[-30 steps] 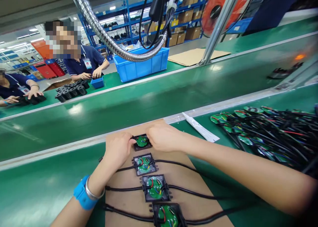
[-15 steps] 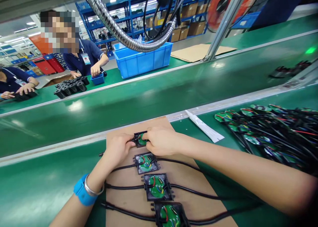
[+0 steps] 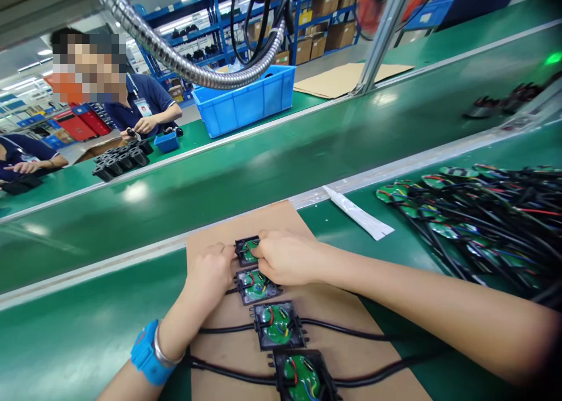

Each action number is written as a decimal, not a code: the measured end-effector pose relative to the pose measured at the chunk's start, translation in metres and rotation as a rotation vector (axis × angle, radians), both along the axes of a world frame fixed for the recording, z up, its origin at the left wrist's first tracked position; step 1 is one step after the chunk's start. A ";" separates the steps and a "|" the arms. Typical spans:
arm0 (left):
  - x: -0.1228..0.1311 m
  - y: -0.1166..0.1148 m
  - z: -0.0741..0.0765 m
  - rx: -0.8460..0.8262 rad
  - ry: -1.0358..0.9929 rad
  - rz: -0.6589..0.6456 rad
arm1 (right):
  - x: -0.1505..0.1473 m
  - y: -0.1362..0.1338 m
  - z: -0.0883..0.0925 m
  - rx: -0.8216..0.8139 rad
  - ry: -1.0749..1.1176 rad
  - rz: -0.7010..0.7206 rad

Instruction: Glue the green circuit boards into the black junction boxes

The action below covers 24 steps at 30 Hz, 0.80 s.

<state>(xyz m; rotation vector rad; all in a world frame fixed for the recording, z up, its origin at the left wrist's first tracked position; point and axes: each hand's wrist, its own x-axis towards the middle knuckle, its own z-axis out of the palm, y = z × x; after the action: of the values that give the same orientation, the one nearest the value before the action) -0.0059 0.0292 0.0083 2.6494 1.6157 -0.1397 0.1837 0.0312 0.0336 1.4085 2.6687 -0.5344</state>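
At the far end of a row on brown cardboard (image 3: 228,354) lies a small black plastic housing with a green circuit board (image 3: 247,250). My left hand (image 3: 213,274) is closed at its left edge, fingertips against the housing; any cable there is hidden beneath the hand. My right hand (image 3: 285,257) grips from the right, its curled fingers covering the right side of the board. Just nearer, a second open housing (image 3: 257,285) sits partly under my right hand. Two more housings with boards, the third (image 3: 277,325) and the nearest (image 3: 302,377), have black cables running out both sides.
To the right lies a heap of wired circuit boards (image 3: 478,219), with a white tube (image 3: 360,213) beside it. Beyond runs a green conveyor (image 3: 246,172). Across it are a blue bin (image 3: 246,105), black parts (image 3: 120,160) and two people. A metal flexible hose (image 3: 175,55) hangs overhead.
The farthest housing has come slightly nearer to the second one, with both hands still at it. Across the conveyor, a person's hand has moved away from the small blue box.
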 end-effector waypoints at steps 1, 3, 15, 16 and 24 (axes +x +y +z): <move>0.003 -0.001 0.000 0.005 0.041 -0.009 | 0.000 0.000 0.000 -0.006 -0.003 0.001; 0.009 -0.004 -0.001 0.015 0.117 -0.024 | -0.001 0.000 0.001 -0.015 -0.007 0.008; 0.008 -0.023 -0.002 0.082 0.217 -0.011 | -0.004 -0.002 0.005 -0.002 0.023 0.001; 0.009 -0.024 -0.004 0.078 0.209 -0.018 | -0.003 -0.002 0.004 -0.002 0.032 0.000; 0.012 -0.018 -0.001 0.018 0.079 -0.068 | 0.018 0.008 0.006 -0.084 0.126 0.082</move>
<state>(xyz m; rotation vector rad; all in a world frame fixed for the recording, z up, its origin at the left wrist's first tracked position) 0.0058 0.0109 0.0070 2.7467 1.5561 -0.2365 0.2019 0.0397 0.0397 1.2782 2.7492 -0.7412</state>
